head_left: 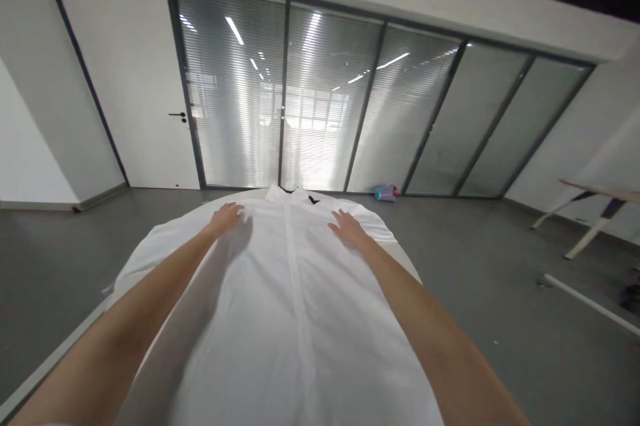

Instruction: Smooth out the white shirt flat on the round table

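White collared shirt [295,293] may crease should right hand [349,229], fingers spread, or left hand [226,219], finger spacing indeterminable, drag unevenly.

You have a white shirt [255,326] lying spread on a pale table [404,258], its collar [274,194] near the centre of the frame and its body widening towards you until the bottom edge cuts it off. A straight placket [294,273] runs down its middle, with soft creases beside it. You see one sleeve [160,243] reaching left, the other [376,221] right. Small dark patches [313,200] show by the neck.
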`<action>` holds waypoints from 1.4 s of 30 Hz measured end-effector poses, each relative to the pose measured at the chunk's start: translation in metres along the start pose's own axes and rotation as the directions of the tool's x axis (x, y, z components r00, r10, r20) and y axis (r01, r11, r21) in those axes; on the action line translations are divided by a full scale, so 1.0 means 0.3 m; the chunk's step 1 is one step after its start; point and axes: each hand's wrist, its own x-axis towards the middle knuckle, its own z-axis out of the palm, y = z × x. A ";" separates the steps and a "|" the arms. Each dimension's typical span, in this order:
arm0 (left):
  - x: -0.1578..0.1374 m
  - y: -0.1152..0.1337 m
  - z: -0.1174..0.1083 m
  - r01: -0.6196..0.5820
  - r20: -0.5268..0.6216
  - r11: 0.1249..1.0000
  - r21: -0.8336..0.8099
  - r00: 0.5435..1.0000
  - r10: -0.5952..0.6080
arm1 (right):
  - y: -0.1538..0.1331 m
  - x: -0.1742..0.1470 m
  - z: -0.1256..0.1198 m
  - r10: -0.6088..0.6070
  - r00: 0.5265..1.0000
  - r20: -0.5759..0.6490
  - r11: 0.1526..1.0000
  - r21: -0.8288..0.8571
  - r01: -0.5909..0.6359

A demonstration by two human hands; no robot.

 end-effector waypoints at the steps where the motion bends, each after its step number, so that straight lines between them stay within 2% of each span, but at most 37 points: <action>1: 0.046 -0.013 0.011 -0.004 0.006 1.000 0.002 1.000 0.004 | 0.015 0.050 0.012 0.029 1.000 0.009 1.000 0.001 -0.029; 3: 0.128 -0.009 0.043 -0.040 0.021 0.999 -0.001 0.999 0.040 | 0.034 0.144 0.039 0.072 0.997 0.020 0.997 0.008 -0.072; 7: 0.234 0.074 0.137 -0.147 0.073 0.989 -0.013 0.986 0.148 | 0.033 0.294 0.098 0.091 0.996 -0.011 0.996 -0.001 -0.091; 10: 0.263 0.118 0.205 -0.158 0.129 0.987 -0.015 0.979 0.159 | 0.046 0.358 0.137 0.108 0.994 -0.011 0.994 0.000 -0.108; 15: 0.264 0.097 0.261 -0.108 0.191 0.994 -0.010 0.976 0.108 | 0.128 0.400 0.179 0.155 0.982 0.106 0.987 0.031 -0.159; 20: 0.262 0.088 0.266 -0.097 0.181 0.995 0.001 0.979 0.095 | 0.134 0.418 0.175 0.193 0.974 0.114 0.980 0.034 -0.198; 24: 0.263 0.096 0.264 -0.092 0.180 0.996 0.019 0.980 0.088 | 0.156 0.387 0.161 0.151 0.984 0.097 0.987 0.034 -0.155; 26: 0.264 0.097 0.265 -0.089 0.193 0.996 0.022 0.978 0.083 | 0.214 0.351 0.164 0.146 0.987 0.069 0.988 0.042 -0.149; 29: 0.265 0.095 0.270 -0.082 0.205 0.996 0.023 0.976 0.076 | 0.347 0.280 0.179 0.222 0.973 0.057 0.971 0.072 -0.226; 32: 0.264 0.090 0.273 -0.079 0.195 0.997 0.020 0.978 0.074 | 0.481 0.211 0.191 0.334 0.940 0.064 0.936 0.093 -0.339; 35: 0.260 0.064 0.254 -0.106 0.163 0.994 0.025 0.981 0.101 | 0.563 0.173 0.185 0.444 0.893 0.081 0.888 0.098 -0.450; 38: 0.248 0.000 0.209 -0.115 0.107 0.991 0.064 0.988 0.107 | 0.550 0.186 0.161 0.504 0.861 0.073 0.856 0.088 -0.509; 40: 0.230 -0.058 0.176 -0.059 0.032 0.993 0.099 0.998 0.056 | 0.480 0.218 0.147 0.466 0.884 0.019 0.881 0.084 -0.466; 42: 0.206 -0.119 0.153 -0.011 -0.012 0.994 0.108 1.000 0.013 | 0.379 0.255 0.142 0.347 0.937 -0.035 0.934 0.100 -0.342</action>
